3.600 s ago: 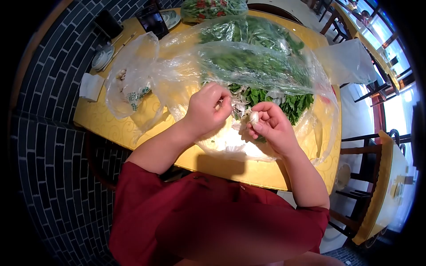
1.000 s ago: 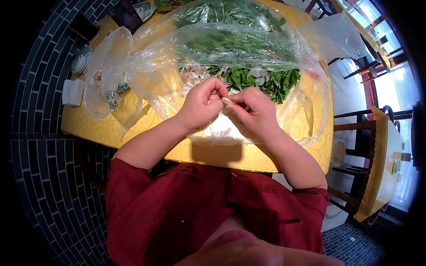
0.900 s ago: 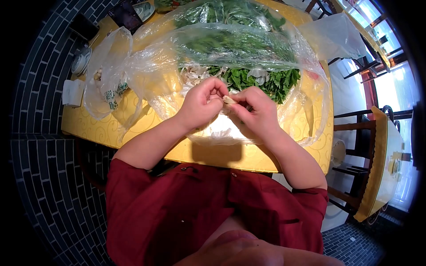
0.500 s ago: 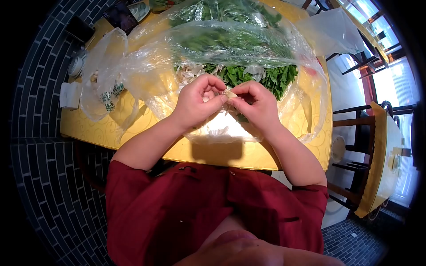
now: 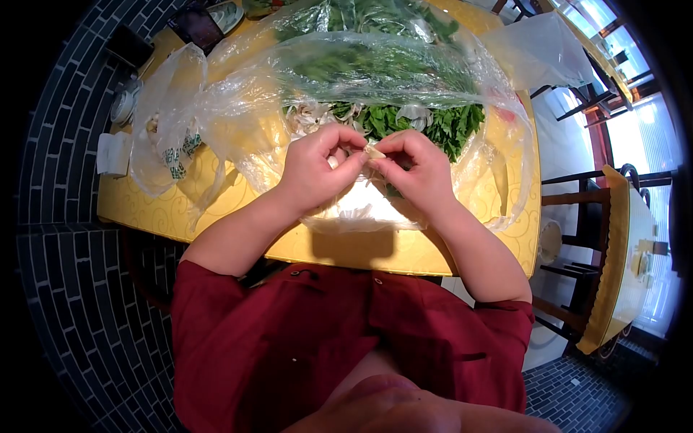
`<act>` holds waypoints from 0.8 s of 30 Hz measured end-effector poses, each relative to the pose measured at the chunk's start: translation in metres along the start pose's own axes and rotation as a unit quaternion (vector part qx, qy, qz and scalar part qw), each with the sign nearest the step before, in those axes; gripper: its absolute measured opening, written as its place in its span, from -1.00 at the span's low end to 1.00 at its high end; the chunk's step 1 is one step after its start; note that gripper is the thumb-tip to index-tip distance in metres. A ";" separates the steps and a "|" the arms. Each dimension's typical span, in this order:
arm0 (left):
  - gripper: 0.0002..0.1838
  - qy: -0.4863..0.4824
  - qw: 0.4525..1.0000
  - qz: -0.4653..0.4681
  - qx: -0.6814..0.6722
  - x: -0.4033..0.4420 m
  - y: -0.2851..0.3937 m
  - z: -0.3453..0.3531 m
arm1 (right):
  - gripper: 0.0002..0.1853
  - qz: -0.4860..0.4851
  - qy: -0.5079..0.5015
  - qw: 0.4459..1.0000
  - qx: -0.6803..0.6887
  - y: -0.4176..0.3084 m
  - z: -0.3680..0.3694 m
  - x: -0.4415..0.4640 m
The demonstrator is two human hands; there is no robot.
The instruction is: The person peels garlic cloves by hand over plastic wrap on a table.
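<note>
Between the fingertips of both hands is a pale garlic clove (image 5: 374,152). My left hand (image 5: 323,160) is closed, its thumb and forefinger pinching the clove from the left. From the right, my right hand (image 5: 416,167) pinches the same clove, fingers curled. Another whitish piece shows inside the curl of my left hand. Just beyond the hands lie papery garlic skins (image 5: 307,117) and leafy greens (image 5: 451,130). Beneath them a clear plastic sheet (image 5: 253,162) is spread, with thin peelings (image 5: 359,213) near its front edge.
A yellow-clothed table (image 5: 151,209) carries everything. More greens lie under clear plastic at the back. On the left are a plastic bag (image 5: 162,123) with green print, a white box (image 5: 114,154) and stacked bowls (image 5: 124,108). A dark-screened device (image 5: 196,29) stands at the far left.
Both hands stay in nearly the same place. The fingers have shifted slightly around the clove, and the whitish piece inside my left hand's curl shows a little differently.
</note>
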State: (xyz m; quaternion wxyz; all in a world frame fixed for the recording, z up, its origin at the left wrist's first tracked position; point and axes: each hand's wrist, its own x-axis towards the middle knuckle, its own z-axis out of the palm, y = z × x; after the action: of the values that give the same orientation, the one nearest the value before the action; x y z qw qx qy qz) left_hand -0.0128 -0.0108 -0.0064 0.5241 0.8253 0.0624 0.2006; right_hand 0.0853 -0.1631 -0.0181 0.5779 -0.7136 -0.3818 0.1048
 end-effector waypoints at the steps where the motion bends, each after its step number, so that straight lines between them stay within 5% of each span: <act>1: -0.84 -0.002 1.000 -0.003 -0.001 0.000 -0.001 0.000 | -0.82 0.002 -0.002 1.000 0.002 0.000 0.000 0.000; 24: -0.87 -0.018 0.992 -0.054 -0.116 0.001 -0.012 -0.001 | -0.82 0.071 -0.028 0.996 0.055 -0.003 -0.001 0.000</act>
State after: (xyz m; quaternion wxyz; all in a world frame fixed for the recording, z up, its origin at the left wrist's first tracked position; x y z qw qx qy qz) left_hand -0.0111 -0.0046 -0.0167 0.6272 0.7581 0.0736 0.1628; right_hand 0.0848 -0.1637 -0.0149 0.5966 -0.7026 -0.3400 0.1867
